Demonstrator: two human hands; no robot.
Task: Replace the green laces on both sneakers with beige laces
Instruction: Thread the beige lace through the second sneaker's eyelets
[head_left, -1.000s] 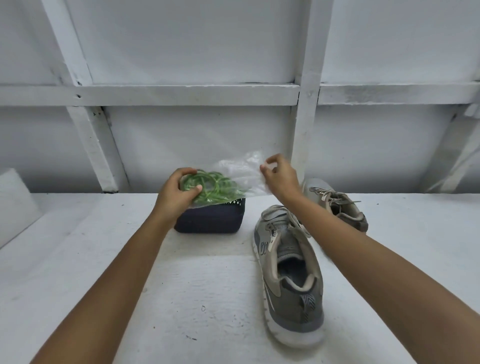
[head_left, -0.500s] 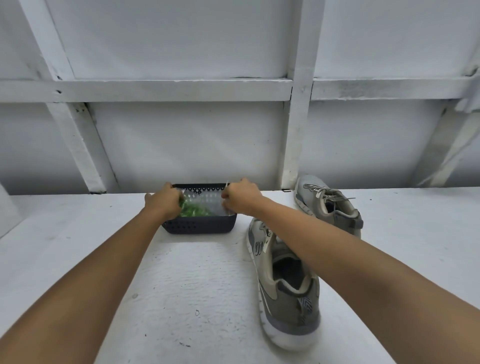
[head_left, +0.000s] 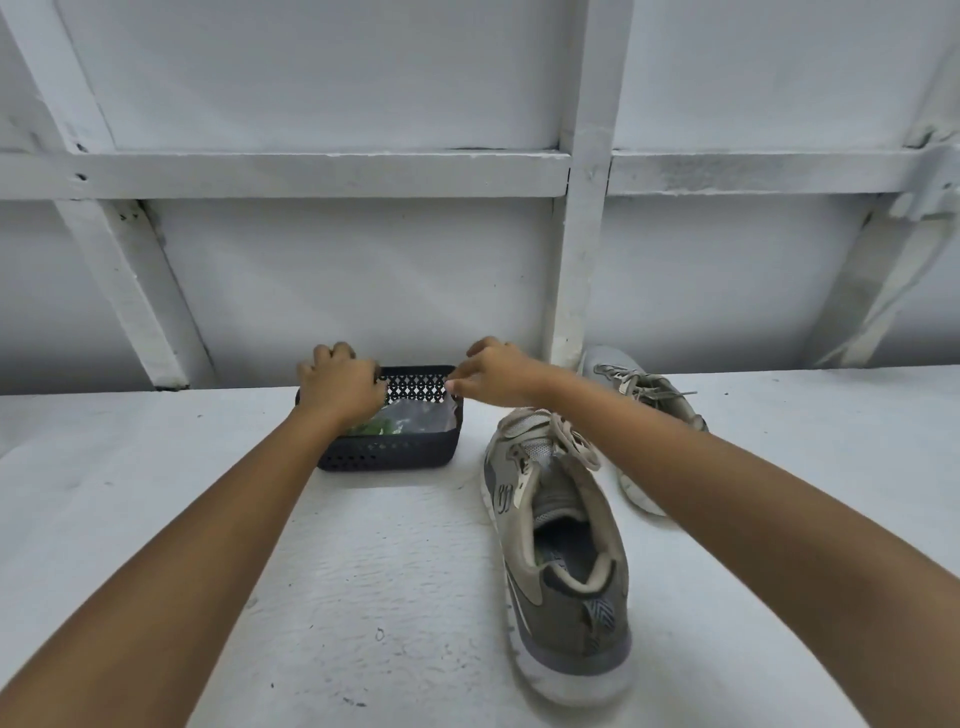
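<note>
A dark perforated basket (head_left: 389, 453) stands at the back of the white table. Inside it lies a clear plastic bag (head_left: 415, 417) with the green laces (head_left: 370, 429) showing through. My left hand (head_left: 340, 387) is curled over the basket's far left corner. My right hand (head_left: 498, 375) pinches its far right corner. To the right, a grey-beige sneaker (head_left: 563, 551) points away from me with beige laces (head_left: 571, 441) at its tongue. A second sneaker (head_left: 644, 400) sits behind it by the wall, laced in beige and partly hidden by my right forearm.
A white panelled wall with wooden battens (head_left: 582, 260) rises right behind the basket and the far sneaker. The white table (head_left: 363, 597) stretches toward me between my forearms.
The bag of green laces, held above the basket a second ago, now lies inside it. Both hands have let go of the bag and shifted to the basket's far corners.
</note>
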